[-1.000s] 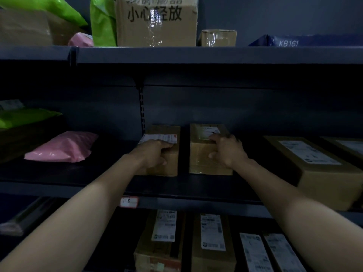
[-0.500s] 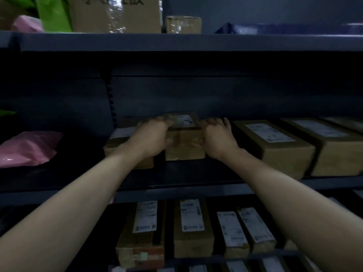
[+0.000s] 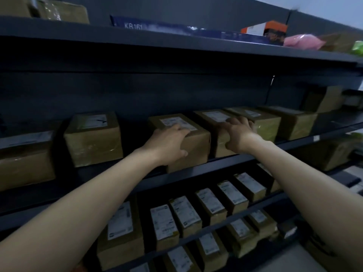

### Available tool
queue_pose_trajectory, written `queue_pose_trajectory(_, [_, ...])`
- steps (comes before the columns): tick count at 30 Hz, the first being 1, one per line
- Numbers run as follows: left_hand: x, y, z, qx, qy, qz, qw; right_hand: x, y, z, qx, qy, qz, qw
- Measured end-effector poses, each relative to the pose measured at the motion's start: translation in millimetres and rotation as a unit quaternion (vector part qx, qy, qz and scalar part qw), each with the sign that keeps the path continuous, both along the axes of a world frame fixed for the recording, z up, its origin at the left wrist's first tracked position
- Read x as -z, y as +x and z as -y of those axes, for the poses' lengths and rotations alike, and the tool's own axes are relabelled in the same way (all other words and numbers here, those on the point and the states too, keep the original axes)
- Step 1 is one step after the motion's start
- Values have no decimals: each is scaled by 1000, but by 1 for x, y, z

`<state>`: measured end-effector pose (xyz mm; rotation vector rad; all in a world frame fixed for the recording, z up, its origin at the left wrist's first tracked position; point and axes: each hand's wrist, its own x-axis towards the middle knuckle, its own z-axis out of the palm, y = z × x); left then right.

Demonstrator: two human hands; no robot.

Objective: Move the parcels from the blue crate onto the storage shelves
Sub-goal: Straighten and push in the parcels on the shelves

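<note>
Currently, left hand (image 3: pixel 170 141) grips the taped brown cardboard parcel (image 3: pixel 181 141) on the dark middle shelf (image 3: pixel 225 160); right hand (image 3: pixel 238 133) clasps its right neighbour parcel (image 3: pixel 216 122). Likely rigid, slippery tape: hold corners.

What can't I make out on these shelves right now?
Head view only:
- Blue crate: out of frame.
- Label text on the box under the left hand: too small and blurred, partly covered by the fingers.
- Box under the right hand: its front is hidden by the hand and wrist.
- Left-edge box: cut off by the frame.
- Shelf back: too dark.
</note>
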<state>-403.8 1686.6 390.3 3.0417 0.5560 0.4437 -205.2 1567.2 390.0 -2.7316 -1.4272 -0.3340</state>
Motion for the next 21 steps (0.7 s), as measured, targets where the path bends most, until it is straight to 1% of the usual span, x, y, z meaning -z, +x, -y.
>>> queue_pose_trajectory(4, [7, 33, -7, -59, 15, -34, 998, 11, 49, -13, -69, 6, -3, 998])
queue_pose_trajectory(7, [6, 51, -19, -107, 11, -41, 993, 14, 73, -37, -121, 6, 8, 993])
queue_pose_trajectory(12, [7, 66, -39, -186, -17, -40, 982, 14, 97, -74, -175, -2, 8, 985])
queue_pose_trajectory(16, [9, 75, -53, -221, -35, -31, 974, 14, 104, -94, -192, 0, -10, 981])
queue_pose_trajectory(21, [10, 77, -68, -235, -40, -21, 971, 18, 107, -108, -215, 19, -2, 976])
